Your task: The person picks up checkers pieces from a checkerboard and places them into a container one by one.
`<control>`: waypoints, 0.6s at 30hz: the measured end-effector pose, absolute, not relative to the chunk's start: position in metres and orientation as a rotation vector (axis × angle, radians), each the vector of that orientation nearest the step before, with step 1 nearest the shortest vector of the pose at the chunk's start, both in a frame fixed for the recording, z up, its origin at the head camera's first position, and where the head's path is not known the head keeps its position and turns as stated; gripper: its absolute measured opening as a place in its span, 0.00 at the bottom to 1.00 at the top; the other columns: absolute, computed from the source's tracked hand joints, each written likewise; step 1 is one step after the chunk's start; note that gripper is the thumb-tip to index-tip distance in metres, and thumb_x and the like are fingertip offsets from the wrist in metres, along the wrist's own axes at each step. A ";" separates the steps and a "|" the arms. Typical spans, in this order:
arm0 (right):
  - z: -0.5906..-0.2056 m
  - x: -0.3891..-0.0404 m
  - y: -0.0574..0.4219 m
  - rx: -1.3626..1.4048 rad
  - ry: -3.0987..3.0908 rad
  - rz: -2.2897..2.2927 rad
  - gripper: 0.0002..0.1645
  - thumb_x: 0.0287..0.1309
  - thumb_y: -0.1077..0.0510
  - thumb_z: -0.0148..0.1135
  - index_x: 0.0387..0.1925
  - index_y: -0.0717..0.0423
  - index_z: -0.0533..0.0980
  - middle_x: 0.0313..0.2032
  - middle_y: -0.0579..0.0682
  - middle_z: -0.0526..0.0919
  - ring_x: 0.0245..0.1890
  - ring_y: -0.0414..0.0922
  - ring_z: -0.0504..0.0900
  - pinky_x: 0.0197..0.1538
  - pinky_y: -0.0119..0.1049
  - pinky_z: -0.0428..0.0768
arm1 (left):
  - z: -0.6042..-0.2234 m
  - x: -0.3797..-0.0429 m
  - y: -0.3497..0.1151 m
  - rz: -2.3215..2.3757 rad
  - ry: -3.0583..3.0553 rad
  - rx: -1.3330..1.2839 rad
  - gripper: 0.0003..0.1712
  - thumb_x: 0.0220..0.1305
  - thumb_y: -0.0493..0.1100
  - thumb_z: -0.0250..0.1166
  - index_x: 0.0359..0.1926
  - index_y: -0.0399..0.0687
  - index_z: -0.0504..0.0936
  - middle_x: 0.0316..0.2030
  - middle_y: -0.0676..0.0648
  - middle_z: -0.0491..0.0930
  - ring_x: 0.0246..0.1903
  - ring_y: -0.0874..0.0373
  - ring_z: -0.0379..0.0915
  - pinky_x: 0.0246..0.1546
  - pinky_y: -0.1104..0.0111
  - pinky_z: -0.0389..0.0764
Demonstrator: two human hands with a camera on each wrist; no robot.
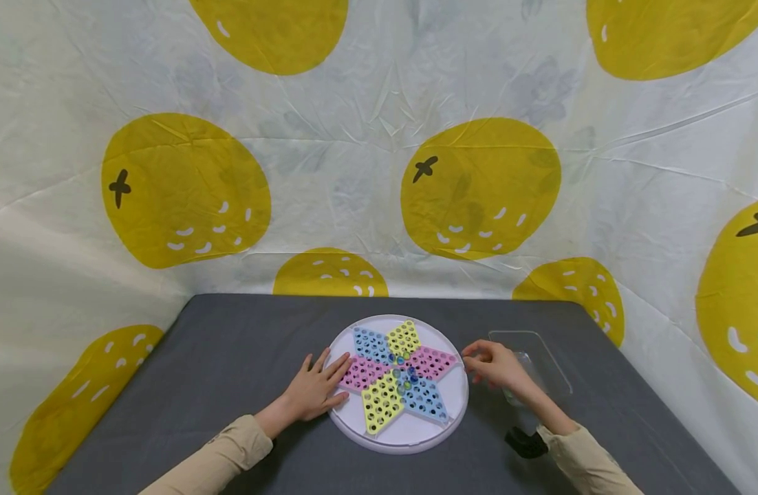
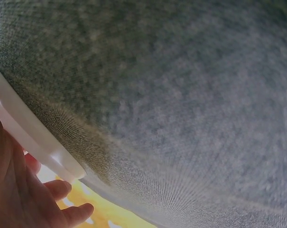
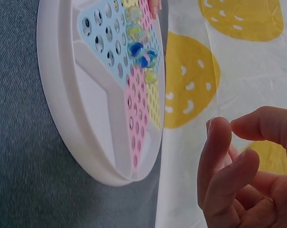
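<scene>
On the dark grey table (image 1: 230, 357), toward its near edge, lies a round white board (image 1: 410, 433) with a six-pointed star of blue, yellow and pink holed fields, and a few glass marbles (image 1: 405, 375) sit at the star's centre. The left hand (image 1: 313, 388) rests flat with straight fingers on the board's left rim, while the right hand (image 1: 493, 364) hovers just beside the right rim, fingers loosely curled, thumb and forefinger tips nearly meeting, holding nothing visible. Beyond the right hand, near the table's right edge, lies a clear plastic tray (image 1: 534, 357), and the lemon-printed cloth (image 1: 478, 185) hangs behind.
</scene>
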State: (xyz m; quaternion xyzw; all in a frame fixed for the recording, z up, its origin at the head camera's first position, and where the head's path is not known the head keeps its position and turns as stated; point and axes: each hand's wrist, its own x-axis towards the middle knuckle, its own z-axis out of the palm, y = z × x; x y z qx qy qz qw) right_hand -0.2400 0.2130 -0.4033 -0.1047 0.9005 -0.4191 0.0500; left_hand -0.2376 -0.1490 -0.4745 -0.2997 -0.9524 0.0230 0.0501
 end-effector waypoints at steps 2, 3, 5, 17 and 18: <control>-0.404 -0.240 0.210 -0.332 2.724 -1.289 0.16 0.55 0.56 0.56 0.41 0.65 0.73 0.27 0.59 0.83 0.17 0.40 0.77 0.16 0.35 0.71 | -0.475 -0.238 -0.149 0.067 -2.900 -0.912 0.36 0.63 0.62 0.43 0.67 0.50 0.54 0.67 0.49 0.54 0.65 0.38 0.49 0.56 0.43 0.57; -0.404 -0.241 0.209 -0.330 2.716 -1.293 0.16 0.55 0.56 0.56 0.41 0.64 0.73 0.27 0.59 0.83 0.17 0.40 0.77 0.16 0.35 0.71 | -0.475 -0.238 -0.149 0.067 -2.899 -0.911 0.36 0.63 0.62 0.43 0.67 0.50 0.54 0.67 0.49 0.55 0.65 0.38 0.49 0.56 0.43 0.57; -0.405 -0.241 0.207 -0.345 2.700 -1.295 0.16 0.55 0.57 0.56 0.42 0.64 0.73 0.28 0.60 0.82 0.18 0.41 0.77 0.16 0.36 0.71 | -0.475 -0.238 -0.149 0.072 -2.896 -0.910 0.36 0.63 0.62 0.43 0.67 0.50 0.54 0.67 0.49 0.55 0.65 0.38 0.49 0.56 0.43 0.57; -0.416 -0.247 0.196 -0.335 2.675 -1.283 0.14 0.54 0.58 0.56 0.40 0.64 0.73 0.27 0.60 0.83 0.20 0.51 0.80 0.17 0.36 0.71 | -0.475 -0.237 -0.149 0.059 -2.882 -0.912 0.35 0.63 0.61 0.44 0.67 0.50 0.55 0.67 0.49 0.56 0.64 0.38 0.50 0.56 0.42 0.57; -0.417 -0.247 0.195 -0.329 2.673 -1.282 0.14 0.54 0.58 0.56 0.40 0.64 0.73 0.27 0.59 0.83 0.20 0.51 0.80 0.17 0.35 0.71 | -0.476 -0.237 -0.149 0.061 -2.885 -0.912 0.35 0.63 0.61 0.44 0.67 0.50 0.55 0.67 0.49 0.56 0.65 0.38 0.49 0.56 0.42 0.57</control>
